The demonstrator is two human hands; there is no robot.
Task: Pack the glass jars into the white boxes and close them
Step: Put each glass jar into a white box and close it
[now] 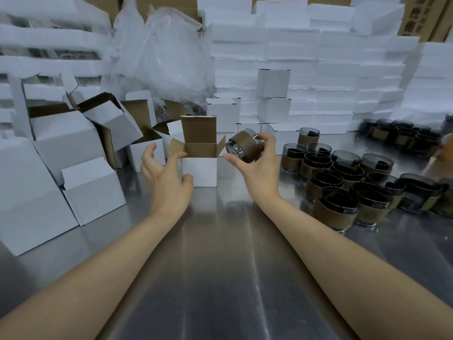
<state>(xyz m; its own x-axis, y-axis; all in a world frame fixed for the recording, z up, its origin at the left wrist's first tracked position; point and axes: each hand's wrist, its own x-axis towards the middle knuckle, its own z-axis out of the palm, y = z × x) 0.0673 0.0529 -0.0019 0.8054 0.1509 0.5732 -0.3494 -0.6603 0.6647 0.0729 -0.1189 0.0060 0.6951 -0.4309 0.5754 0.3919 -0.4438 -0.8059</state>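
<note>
Right hand (pixel 255 165) grasps tilted, brown-sleeved smoky glass jar (pixel 242 147); left hand (pixel 166 175) spread, released, beside open white cardboard box (pixel 202 170) between them. Risk: jar snags flap (pixel 221 146), tipping unsteadied box.

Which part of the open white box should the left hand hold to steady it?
Likely low on the open white box, from its left: the top flaps stand open, and the right hand holds the jar on its right.

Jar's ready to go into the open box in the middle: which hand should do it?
Right. The right hand grips the glass jar, tilted, just beside the open white box. The left hand holds nothing, fingers spread at the box's left side, probably better for steadying it.
</note>
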